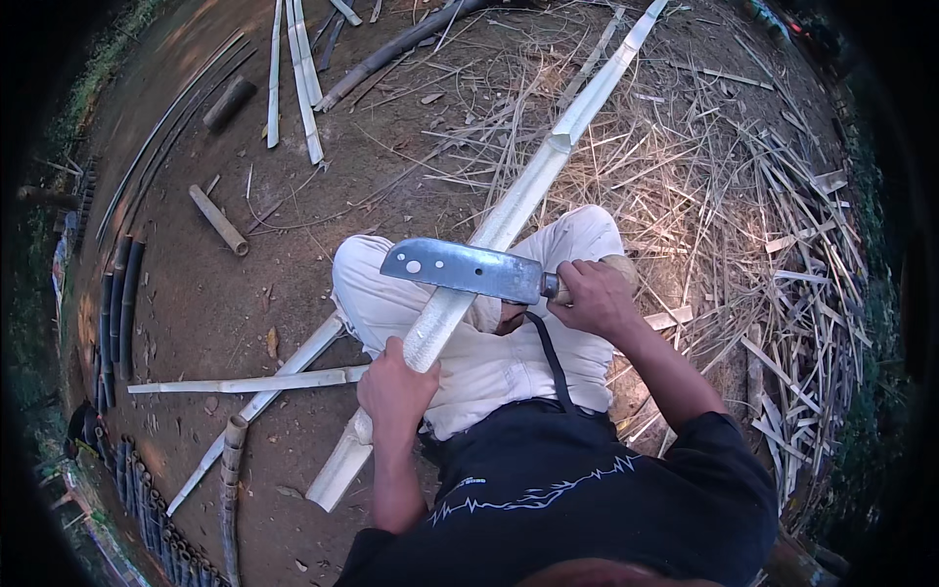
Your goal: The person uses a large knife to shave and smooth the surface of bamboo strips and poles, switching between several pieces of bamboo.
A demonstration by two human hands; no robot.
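A long split bamboo strip (509, 217), pale on its upper face, slants across my lap from the lower left to the far upper right. My left hand (396, 389) is closed round it near its lower end, just above a node. In my right hand (596, 297) is the wooden handle of a broad-bladed knife (465, 270). The blade is dark grey with several round holes and lies across the strip, pointing left. Whether its edge bites into the bamboo I cannot tell. My crossed legs (577, 240) in pale trousers are under the strip.
Thin shavings (675, 210) cover the ground ahead and to the right, with a heap of split pieces (797, 382) further right. Bamboo strips (245, 383) cross at my left. Short bamboo tubes (218, 220) and dark poles (125, 308) lie beyond on the dirt.
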